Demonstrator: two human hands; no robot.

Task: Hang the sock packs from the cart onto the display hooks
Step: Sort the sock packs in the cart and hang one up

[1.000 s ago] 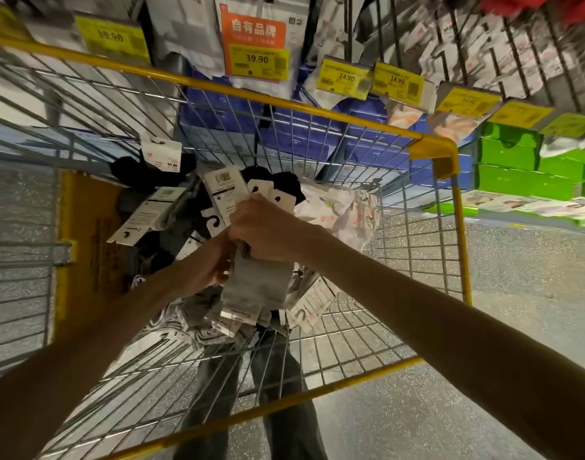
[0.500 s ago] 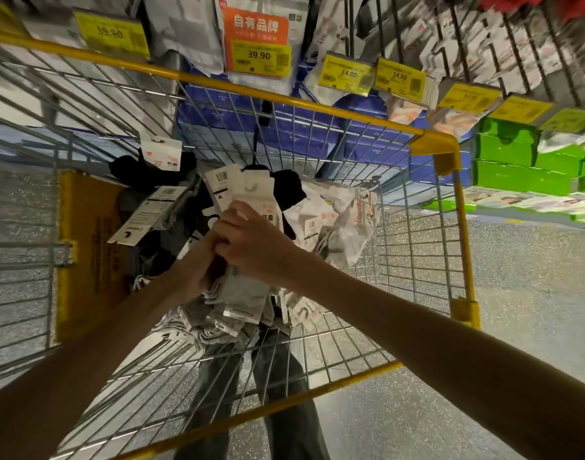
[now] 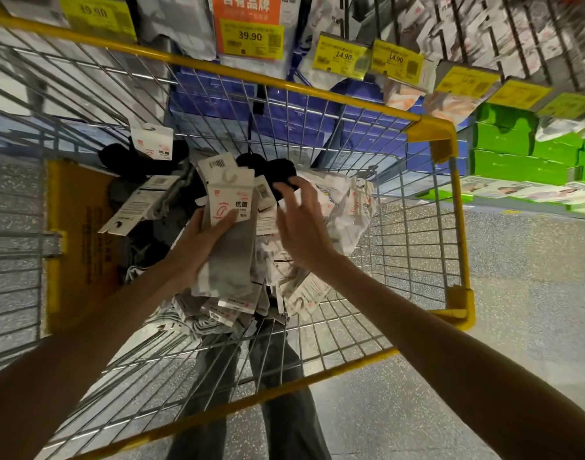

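Observation:
A yellow-rimmed wire cart (image 3: 428, 127) holds a heap of sock packs. My left hand (image 3: 198, 242) grips a stack of grey sock packs (image 3: 233, 260) with white header cards, thumb pressed on the top card. My right hand (image 3: 302, 227) hovers beside the stack with fingers spread, its fingertips near black socks (image 3: 281, 172) and over the white sock packs (image 3: 347, 207) on the right. More black sock packs (image 3: 141, 157) lie at the cart's far left. Display hooks with hanging packs (image 3: 483, 31) fill the upper right.
Yellow price tags (image 3: 342, 56) line the hooks above the cart. Blue boxes (image 3: 297, 117) sit behind the cart's far wall, green boxes (image 3: 523, 147) to the right. A yellow panel (image 3: 75, 234) lines the cart's left side. Speckled floor (image 3: 523, 277) lies right of the cart.
My right hand has let go of the grey stack and opened, moving right toward the black and white packs. The left hand has raised the stack, its header card now facing up.

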